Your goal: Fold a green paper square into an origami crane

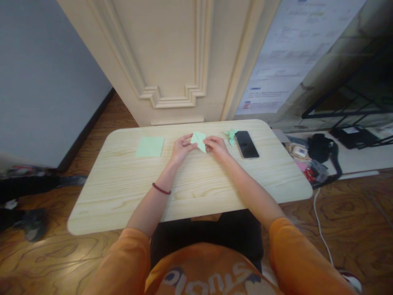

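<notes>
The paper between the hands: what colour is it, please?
The folded paper is pale mint green; head view.

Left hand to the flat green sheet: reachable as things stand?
Probably yes: only bare table lies between the left hand and the flat green sheet. But it and the right hand pinch the folded paper, so it must let go first.

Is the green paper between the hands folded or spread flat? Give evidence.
Folded: the green paper, pinched between left hand and right hand, shows a pointed, creased shape.
</notes>
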Action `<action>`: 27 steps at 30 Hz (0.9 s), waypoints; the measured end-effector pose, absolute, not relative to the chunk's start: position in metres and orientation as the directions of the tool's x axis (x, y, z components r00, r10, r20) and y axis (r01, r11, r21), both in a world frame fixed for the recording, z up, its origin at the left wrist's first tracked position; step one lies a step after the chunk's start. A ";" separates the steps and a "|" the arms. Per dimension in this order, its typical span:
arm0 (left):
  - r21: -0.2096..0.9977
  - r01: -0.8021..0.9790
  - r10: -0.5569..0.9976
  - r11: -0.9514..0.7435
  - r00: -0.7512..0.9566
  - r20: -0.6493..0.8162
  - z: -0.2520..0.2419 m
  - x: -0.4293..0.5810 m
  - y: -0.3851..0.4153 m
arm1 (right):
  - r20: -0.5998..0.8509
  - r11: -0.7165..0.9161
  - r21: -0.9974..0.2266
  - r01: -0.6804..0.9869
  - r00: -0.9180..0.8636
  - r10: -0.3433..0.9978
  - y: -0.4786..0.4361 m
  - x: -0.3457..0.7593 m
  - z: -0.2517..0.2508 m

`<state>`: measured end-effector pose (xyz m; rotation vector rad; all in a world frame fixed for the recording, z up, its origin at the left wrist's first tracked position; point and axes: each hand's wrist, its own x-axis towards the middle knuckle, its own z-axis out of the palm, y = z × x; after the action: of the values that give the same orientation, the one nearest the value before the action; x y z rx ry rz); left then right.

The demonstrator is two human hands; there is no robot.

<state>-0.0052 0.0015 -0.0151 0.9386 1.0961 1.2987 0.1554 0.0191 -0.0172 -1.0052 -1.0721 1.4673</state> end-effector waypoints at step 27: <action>0.926 -0.375 0.996 -0.036 -0.094 0.000 -0.009 0.000 0.004 | -0.060 -0.139 -0.910 -0.391 -0.209 0.976 0.016 0.156 -0.013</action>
<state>0.0005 0.0039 -0.0090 0.8869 0.9738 1.4471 0.1557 0.0165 -0.0126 -0.8659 -0.9748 1.5926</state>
